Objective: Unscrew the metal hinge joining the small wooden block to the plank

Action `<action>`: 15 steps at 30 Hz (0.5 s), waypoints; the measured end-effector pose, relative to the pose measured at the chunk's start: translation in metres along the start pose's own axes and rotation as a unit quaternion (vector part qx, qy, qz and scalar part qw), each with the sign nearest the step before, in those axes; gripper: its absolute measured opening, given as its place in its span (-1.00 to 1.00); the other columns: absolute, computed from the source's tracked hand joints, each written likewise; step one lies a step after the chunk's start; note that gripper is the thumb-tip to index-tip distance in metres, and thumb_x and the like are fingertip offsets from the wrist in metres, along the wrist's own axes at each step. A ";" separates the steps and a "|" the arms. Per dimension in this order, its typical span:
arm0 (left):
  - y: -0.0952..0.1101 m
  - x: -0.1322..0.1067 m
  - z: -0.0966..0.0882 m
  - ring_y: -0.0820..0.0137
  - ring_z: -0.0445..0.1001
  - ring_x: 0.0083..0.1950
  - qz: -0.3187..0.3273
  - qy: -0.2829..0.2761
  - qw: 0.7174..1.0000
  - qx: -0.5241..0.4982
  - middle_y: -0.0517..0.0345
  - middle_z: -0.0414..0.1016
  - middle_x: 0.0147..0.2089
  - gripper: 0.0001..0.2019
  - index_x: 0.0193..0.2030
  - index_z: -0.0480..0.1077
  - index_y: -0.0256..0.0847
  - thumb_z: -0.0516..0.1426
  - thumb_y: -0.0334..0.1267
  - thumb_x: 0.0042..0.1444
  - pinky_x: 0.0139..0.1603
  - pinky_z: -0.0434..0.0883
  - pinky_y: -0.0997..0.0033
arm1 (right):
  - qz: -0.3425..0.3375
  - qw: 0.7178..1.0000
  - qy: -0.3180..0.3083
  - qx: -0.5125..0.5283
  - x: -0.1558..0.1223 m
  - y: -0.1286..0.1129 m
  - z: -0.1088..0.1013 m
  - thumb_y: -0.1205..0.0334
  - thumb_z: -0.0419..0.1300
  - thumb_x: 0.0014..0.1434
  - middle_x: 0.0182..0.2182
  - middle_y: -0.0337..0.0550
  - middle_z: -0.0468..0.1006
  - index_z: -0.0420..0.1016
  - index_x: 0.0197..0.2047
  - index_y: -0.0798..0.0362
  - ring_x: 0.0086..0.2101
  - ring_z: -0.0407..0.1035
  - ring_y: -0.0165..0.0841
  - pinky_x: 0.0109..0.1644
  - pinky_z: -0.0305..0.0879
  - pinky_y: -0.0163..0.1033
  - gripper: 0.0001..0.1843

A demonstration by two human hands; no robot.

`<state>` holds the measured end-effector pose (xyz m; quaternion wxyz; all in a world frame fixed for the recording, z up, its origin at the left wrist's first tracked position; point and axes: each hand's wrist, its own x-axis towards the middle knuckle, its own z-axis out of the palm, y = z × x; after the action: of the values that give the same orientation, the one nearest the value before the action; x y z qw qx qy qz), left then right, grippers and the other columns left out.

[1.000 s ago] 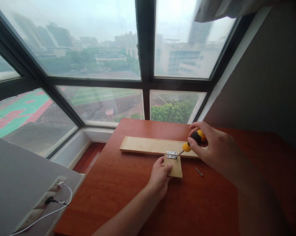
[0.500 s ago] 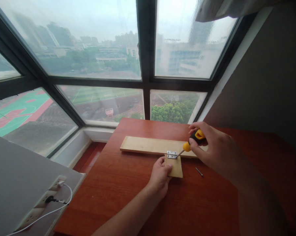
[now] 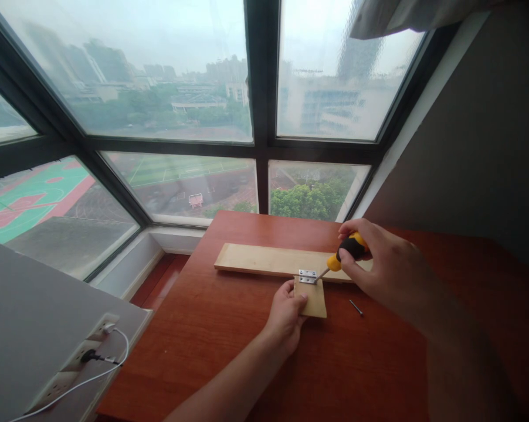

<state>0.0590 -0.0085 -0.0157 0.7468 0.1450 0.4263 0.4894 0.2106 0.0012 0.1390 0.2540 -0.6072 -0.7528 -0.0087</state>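
Two bare hands are seen on a red-brown table (image 3: pixel 229 346). The right hand (image 3: pixel 381 266) is closed around the yellow-and-black handle of a screwdriver (image 3: pixel 349 251), with the fingers wrapped over the top of the handle. The shaft is slanted down and to the left, and its tip is set on a small metal hinge (image 3: pixel 307 275).

The hinge is laid across the seam between two pieces of pale wood. One is a long plank (image 3: pixel 260 259) lying crosswise on the far side. The other is a small block (image 3: pixel 314 300) butted against the plank's near edge.

The left hand (image 3: pixel 285 313) is clamped on the block's left side, with the thumb pressed on its top face; the other fingers are hidden. A thin dark fastener (image 3: pixel 356 307) is seen loose on the table, just right of the block and near the right hand, touching neither. It is too small to be told as a screw or a nail.

Beyond the table's far edge a dark-framed window (image 3: pixel 255 146) is seen, and a grey wall (image 3: pixel 488 146) stands at the right. At the lower left a white power strip (image 3: pixel 77 366) is lying on a grey surface, and a white cable (image 3: pixel 115 363) is plugged into it.
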 end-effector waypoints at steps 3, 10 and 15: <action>-0.001 0.000 0.000 0.28 0.53 -0.23 -0.001 0.001 1.000 -0.002 -0.02 0.55 -0.23 -0.63 -0.15 0.39 -0.28 0.24 -0.49 -0.18 -0.21 0.48 0.33 | -0.029 1.000 -0.009 -0.001 -0.002 0.000 -0.002 0.24 0.13 0.10 -0.10 -0.15 0.55 0.32 -0.03 -0.05 -0.24 0.48 -0.23 -0.27 0.28 -0.20 -0.67; 0.001 -0.002 0.002 0.29 0.54 -0.23 -0.005 0.014 1.000 0.005 -0.01 0.56 -0.25 -0.67 -0.18 0.40 -0.28 0.21 -0.53 -0.16 -0.21 0.48 0.35 | 0.000 0.997 0.024 -0.073 -0.001 0.003 0.002 -0.03 0.13 0.20 -0.34 -0.19 0.57 0.35 -0.13 -0.06 -0.44 0.43 -0.25 -0.44 0.13 -0.23 -0.73; 0.001 -0.002 0.001 0.29 0.54 -0.24 -0.003 0.009 1.000 0.007 -0.03 0.56 -0.24 -0.64 -0.14 0.40 -0.30 0.23 -0.51 -0.16 -0.22 0.48 0.35 | 0.007 1.000 0.006 -0.020 -0.001 0.001 0.000 0.13 0.14 0.18 -0.34 -0.22 0.55 0.32 -0.16 -0.05 -0.44 0.41 -0.31 -0.38 0.20 -0.23 -0.83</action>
<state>0.0590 -0.0096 -0.0139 0.7433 0.1446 0.4369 0.4854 0.2113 0.0004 0.1388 0.2461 -0.6176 -0.7466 -0.0251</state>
